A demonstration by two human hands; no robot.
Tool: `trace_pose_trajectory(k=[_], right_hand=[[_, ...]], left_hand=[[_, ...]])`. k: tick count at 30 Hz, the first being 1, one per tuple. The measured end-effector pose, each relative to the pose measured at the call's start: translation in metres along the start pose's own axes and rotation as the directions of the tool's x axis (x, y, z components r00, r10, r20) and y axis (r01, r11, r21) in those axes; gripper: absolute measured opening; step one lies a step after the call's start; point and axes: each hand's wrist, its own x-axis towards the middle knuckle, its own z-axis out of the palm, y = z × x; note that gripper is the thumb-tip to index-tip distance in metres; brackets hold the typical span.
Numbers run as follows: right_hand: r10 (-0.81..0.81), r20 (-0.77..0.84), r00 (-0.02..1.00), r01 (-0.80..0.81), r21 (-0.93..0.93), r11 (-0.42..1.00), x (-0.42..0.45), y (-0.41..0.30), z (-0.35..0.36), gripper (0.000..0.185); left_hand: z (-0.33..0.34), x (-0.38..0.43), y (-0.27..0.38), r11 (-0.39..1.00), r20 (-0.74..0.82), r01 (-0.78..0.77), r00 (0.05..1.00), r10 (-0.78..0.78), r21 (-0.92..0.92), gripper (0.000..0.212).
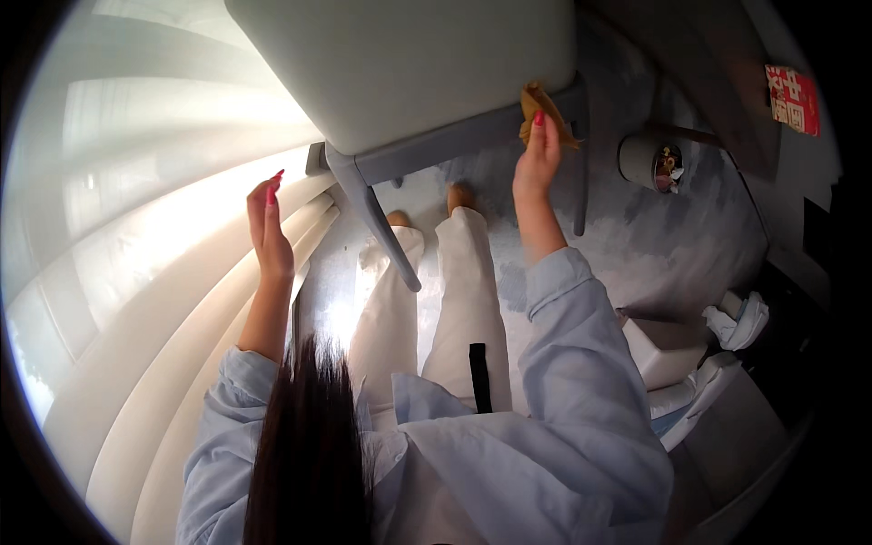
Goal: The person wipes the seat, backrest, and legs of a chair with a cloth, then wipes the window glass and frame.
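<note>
My right hand (538,167) pinches a folded brown cloth (535,112) between thumb and fingers, at the near right corner of a pale-topped table or seat (422,68). Whether the cloth touches the edge, I cannot tell. The furniture has a grey frame (463,136) and splayed grey legs (392,238). My left hand (272,245) is raised left of it, in front of the pale curtain (204,300). Nothing shows in that hand, and its thumb and fingers point upward, slightly apart.
A small bin (637,163) with litter inside lies or stands on the mottled grey floor (647,252) to the right. Nearer on the right are a white box (664,351) and crumpled white plastic (739,327). A red sign (793,101) with writing hangs at the far right.
</note>
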Motion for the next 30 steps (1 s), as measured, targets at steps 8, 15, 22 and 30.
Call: trace_pose_trajectory(k=[8,15,22,30], right_hand=[[-0.381,0.631,0.676,0.724,-0.47,0.505,-0.061,0.026,0.079,0.03],[-0.404,0.663,0.63,0.776,-0.516,0.363,-0.053,0.025,0.082,0.034],[-0.335,0.927,0.17,0.972,-0.103,0.209,-0.093,0.042,0.126,0.026],[-0.131,0.988,-0.079,0.924,0.122,0.362,-0.159,0.089,0.074,0.03]], left_hand=[[0.092,0.024,-0.166,0.671,0.063,0.643,0.738,-0.672,-0.369,0.081],[0.132,-0.005,-0.154,0.806,-0.202,0.423,0.821,-0.534,-0.414,0.052],[0.161,-0.05,-0.149,0.489,-0.069,0.305,0.791,-0.608,-0.817,0.059],[0.12,-0.08,-0.145,-0.082,0.336,0.34,0.809,-0.483,-0.937,0.094]])
